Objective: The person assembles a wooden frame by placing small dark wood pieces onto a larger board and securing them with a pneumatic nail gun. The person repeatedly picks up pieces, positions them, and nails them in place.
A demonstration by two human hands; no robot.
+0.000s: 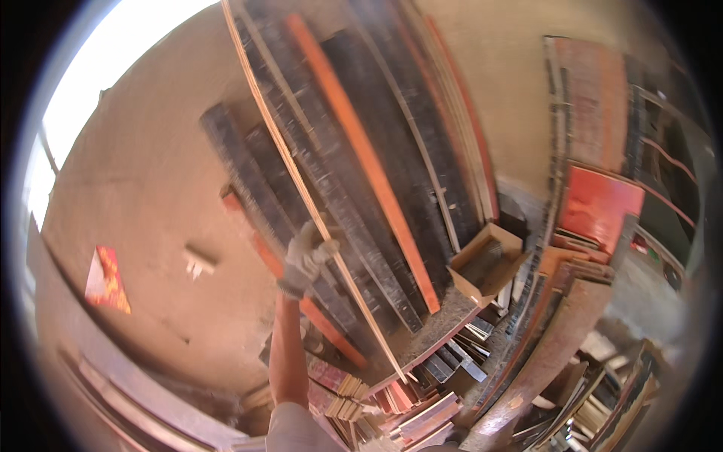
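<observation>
My left hand point(303, 262), in a pale work glove, is closed around a long, thin strip of wood point(350, 282). Its light, layered edge faces up, and it runs from the top of the view down toward the lower middle. Under it lies a stack of long dark boards point(369, 252). Among these boards is an orange strip point(369, 162), and another orange strip point(331, 331) lies below my wrist. My right hand does not show.
An open cardboard box point(488, 264) stands at the boards' near right end. Short offcuts point(422, 418) are heaped close to me. Piled panels with a red sheet point(600, 205) line the right side. A red and yellow paper point(109, 280) lies on the floor at left.
</observation>
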